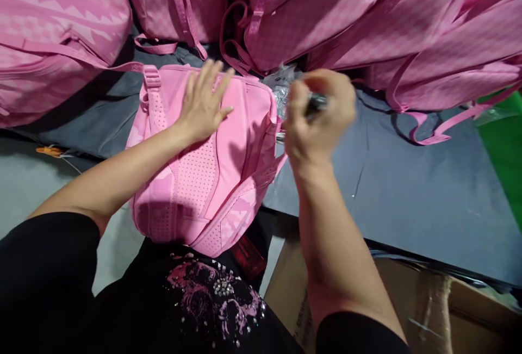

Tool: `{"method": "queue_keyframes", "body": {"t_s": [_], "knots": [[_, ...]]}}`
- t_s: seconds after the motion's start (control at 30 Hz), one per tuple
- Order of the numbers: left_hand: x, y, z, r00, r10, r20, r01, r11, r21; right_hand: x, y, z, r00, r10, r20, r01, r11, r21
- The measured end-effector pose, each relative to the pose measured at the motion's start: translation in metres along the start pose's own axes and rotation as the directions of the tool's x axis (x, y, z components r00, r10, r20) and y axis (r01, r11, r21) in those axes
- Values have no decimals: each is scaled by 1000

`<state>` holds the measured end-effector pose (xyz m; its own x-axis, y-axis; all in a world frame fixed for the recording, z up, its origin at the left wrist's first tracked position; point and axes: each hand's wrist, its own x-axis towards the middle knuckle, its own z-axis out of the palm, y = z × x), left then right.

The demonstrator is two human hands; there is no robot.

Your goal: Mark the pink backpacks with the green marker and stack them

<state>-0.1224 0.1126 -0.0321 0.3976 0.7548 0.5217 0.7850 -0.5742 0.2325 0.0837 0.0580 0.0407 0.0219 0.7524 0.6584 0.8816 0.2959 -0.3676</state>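
Note:
A pink backpack point(234, 147) lies before me with its padded, dotted back panel and shoulder straps facing up. It leans over the table's front edge toward my body. My left hand point(206, 101) rests flat on its upper back panel, fingers spread. Just right of the bag, my right hand point(320, 112) is closed around a dark-handled tool point(316, 104). Motion blur hides its exact kind. A bit of shiny metal shows beside the bag's right edge, below that hand. Crumpled clear plastic point(281, 85) lies behind the hand.
Several pink checked backpacks point(310, 17) are heaped along the back, with loose straps hanging onto the grey table point(391, 180). A larger pink bag point(53, 33) stands at left. An open cardboard box point(473, 310) sits below at right. Green material point(501, 147) shows at far right.

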Motion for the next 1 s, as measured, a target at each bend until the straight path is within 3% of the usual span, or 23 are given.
{"method": "queue_keyframes", "body": {"t_s": [0.07,0.17,0.23,0.3,0.37,0.43,0.53,0.6,0.77,0.9,1.0], "knots": [[-6,19,-1,974,180,140,-184,983,12,-29,8,-23,975,217,-42,-200,946,253],[2,40,2,869,360,341,-392,920,27,-66,16,-28,861,471,192,-496,690,527],[12,47,4,829,391,398,-452,889,68,-84,18,-16,820,490,296,-555,557,617],[20,50,4,805,415,425,-495,864,95,-99,17,-2,828,469,308,-537,507,674],[22,52,3,769,446,458,-534,842,75,-110,15,8,834,492,250,-515,532,672],[17,53,2,749,461,475,-541,840,37,-120,14,12,811,562,164,-528,580,621],[1,54,3,782,458,423,-508,861,7,-132,17,12,756,650,77,-573,601,557],[-11,56,4,808,453,377,-497,868,21,-136,20,11,748,662,43,-573,612,545],[-22,66,8,817,437,377,-505,857,101,-135,21,14,789,599,134,-571,635,520],[-22,67,11,821,415,392,-462,886,30,-130,15,18,814,561,149,-552,667,500],[-25,63,15,836,437,332,-454,891,-31,-129,14,17,866,478,146,-482,722,496]]}}
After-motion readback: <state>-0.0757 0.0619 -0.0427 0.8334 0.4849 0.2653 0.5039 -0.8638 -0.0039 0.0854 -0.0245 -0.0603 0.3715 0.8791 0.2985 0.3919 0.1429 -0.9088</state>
